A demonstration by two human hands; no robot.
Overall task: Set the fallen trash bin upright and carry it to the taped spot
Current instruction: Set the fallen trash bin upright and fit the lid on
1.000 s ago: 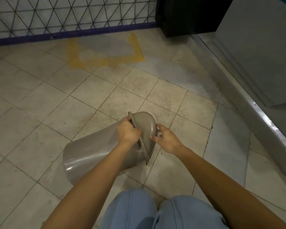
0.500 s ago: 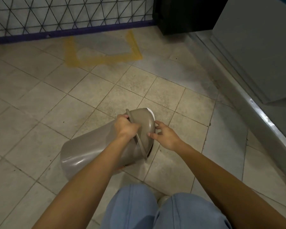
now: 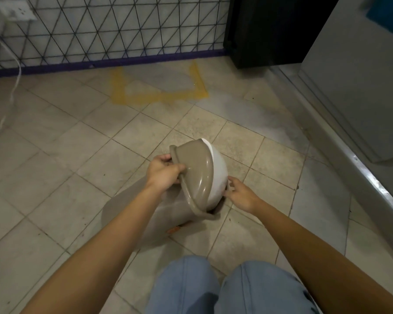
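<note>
A taupe plastic trash bin [image 3: 159,214] is tilted on the tiled floor, its top end raised toward the far side. Its taupe lid ring [image 3: 195,171] with a white swing flap [image 3: 218,175] faces up and right. My left hand [image 3: 162,172] grips the lid rim on the left. On the right side my right hand [image 3: 241,194] touches the rim with its fingers spread. The taped spot [image 3: 159,96] is a yellow outline on the floor by the far wall, well beyond the bin.
A wire mesh panel [image 3: 100,30] with a purple base runs along the far wall. A black cabinet [image 3: 270,30] stands at the back right. A grey unit and metal ledge [image 3: 349,141] line the right side. A white cable [image 3: 9,96] trails at left.
The bin's top end has risen off the floor and its body has tilted steeper. Both hands moved up with it, and the white flap now shows.
</note>
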